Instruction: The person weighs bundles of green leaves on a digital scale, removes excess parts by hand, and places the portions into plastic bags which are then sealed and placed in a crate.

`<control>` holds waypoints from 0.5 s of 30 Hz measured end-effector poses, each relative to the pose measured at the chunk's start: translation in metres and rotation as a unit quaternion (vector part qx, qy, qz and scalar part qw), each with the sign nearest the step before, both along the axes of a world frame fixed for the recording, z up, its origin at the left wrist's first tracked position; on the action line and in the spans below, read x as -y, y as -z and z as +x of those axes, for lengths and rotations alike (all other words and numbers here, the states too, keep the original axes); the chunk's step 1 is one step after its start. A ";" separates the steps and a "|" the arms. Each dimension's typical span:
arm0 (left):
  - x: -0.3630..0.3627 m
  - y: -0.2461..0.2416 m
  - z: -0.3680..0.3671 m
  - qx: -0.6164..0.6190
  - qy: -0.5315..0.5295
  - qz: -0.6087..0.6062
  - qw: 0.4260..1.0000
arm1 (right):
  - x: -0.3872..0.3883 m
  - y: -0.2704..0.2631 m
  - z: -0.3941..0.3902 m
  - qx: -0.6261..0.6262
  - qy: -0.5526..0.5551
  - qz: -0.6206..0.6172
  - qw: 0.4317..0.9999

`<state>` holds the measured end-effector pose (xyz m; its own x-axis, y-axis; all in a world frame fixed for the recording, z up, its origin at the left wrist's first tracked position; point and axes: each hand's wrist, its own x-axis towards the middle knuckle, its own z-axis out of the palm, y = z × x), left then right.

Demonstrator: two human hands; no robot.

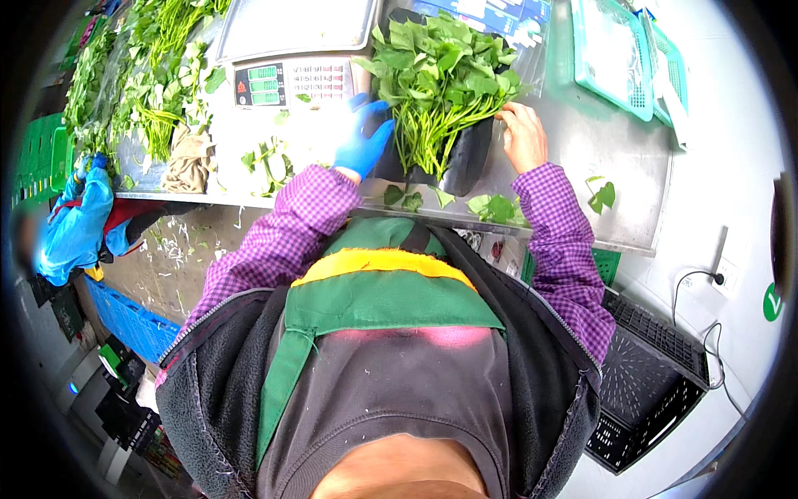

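Note:
A bunch of leafy greens (446,68) with pale green stems lies on a black tray or sheet (471,156), stems towards me. My left hand (365,140), in a blue glove, is just left of the bunch with its fingers spread and nothing in them. At the bunch's right side is my bare right hand (525,134), fingers slightly curled, the tips at the outer stems. Whether those fingertips grip anything is unclear. Behind my left hand stands a digital scale (293,81) with a metal pan (299,25).
More greens (156,75) and a crumpled cloth (189,161) lie left on the metal table (614,156). Turquoise baskets (614,56) stand at the back right. Loose leaves (495,208) lie near the front edge. A person in blue sleeves (78,215) is far left; a black crate (648,374) sits below right.

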<state>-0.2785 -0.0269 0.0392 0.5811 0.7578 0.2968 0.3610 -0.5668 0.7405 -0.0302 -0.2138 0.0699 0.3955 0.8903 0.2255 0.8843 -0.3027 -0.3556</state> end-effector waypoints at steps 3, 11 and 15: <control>-0.002 -0.009 -0.009 -0.084 -0.015 0.016 0.996 | -0.002 0.010 0.023 0.024 -0.032 -0.020 0.999; -0.015 0.025 0.010 -0.085 -0.017 -0.142 0.986 | -0.023 -0.005 0.036 -0.019 -0.058 -0.016 0.998; -0.016 0.005 0.006 -0.010 -0.003 -0.094 0.996 | -0.055 -0.038 0.010 -0.274 0.057 0.058 0.958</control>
